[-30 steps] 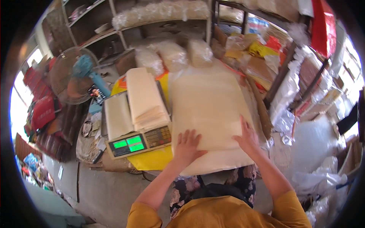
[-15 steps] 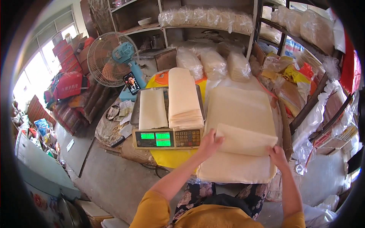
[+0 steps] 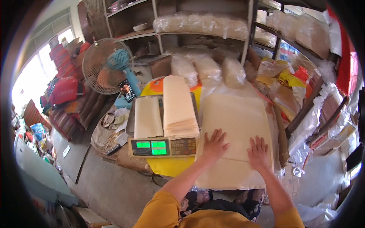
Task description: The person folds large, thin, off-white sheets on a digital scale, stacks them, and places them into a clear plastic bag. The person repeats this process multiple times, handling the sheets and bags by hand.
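A broad stack of thin cream-coloured sheets [image 3: 235, 114] lies flat in front of me, with a crosswise line showing near its middle. My left hand [image 3: 216, 144] rests palm down on the left part of the stack, fingers stretched out. Over by the right edge, my right hand [image 3: 259, 152] also lies flat, its fingers spread. Neither hand grips anything. Left of the stack stands a digital scale [image 3: 135, 149] with green displays and a metal pan. Its pan carries a tall folded pile of cream sheets [image 3: 176, 106] and a lower, paler folded pile [image 3: 147, 116].
Bagged bundles [image 3: 207, 70] sit behind the stack, with more on the shelf [image 3: 201, 24] above. A fan [image 3: 108, 64] and a phone [image 3: 127, 91] stand at the left. A knife [image 3: 114, 149] lies beside the scale. Plastic-wrapped goods [image 3: 292, 79] crowd the right side.
The sheet end that both hands held raised and folded over now lies flat on the stack. Both hands have let go and spread palm down on it.
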`<act>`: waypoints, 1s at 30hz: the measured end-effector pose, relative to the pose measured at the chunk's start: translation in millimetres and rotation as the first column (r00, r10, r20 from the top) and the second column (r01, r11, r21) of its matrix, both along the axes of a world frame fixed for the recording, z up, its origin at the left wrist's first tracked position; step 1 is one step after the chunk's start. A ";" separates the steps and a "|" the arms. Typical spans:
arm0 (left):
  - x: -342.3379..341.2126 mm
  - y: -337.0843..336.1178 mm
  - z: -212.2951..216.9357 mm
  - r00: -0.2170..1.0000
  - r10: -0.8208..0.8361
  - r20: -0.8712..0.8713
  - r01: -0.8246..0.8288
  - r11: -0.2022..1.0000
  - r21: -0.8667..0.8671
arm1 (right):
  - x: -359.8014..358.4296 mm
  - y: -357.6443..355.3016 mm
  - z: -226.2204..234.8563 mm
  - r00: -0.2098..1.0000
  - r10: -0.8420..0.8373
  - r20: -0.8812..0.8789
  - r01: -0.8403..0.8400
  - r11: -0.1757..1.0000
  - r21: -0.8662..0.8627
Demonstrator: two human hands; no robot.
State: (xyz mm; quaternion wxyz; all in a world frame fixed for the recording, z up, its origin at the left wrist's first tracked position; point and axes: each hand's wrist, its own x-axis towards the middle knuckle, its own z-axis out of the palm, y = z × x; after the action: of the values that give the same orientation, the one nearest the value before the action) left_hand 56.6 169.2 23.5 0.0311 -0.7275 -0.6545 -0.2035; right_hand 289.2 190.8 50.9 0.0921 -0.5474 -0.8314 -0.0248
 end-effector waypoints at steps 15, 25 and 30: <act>32.8 -30.9 22.1 0.932 -0.152 0.329 0.253 0.922 -0.292 | 32.1 -41.5 -32.0 0.435 -0.356 -0.827 0.076 0.930 -0.360; 48.0 -49.1 0.3 -0.099 0.056 0.993 0.354 0.935 -0.017 | 2.8 -40.1 -4.7 0.681 -0.168 -0.713 0.033 0.979 -0.200; 30.5 -43.4 21.8 -0.019 -0.071 0.997 0.326 0.943 0.073 | -11.2 -17.5 -31.2 0.975 0.061 -0.214 -0.013 0.975 0.221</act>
State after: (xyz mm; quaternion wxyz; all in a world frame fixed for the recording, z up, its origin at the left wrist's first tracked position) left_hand 87.1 125.8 45.3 -0.5316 -0.4592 -0.3909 -0.5947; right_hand 278.1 173.2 19.7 0.2435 -0.5176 -0.8185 -0.0533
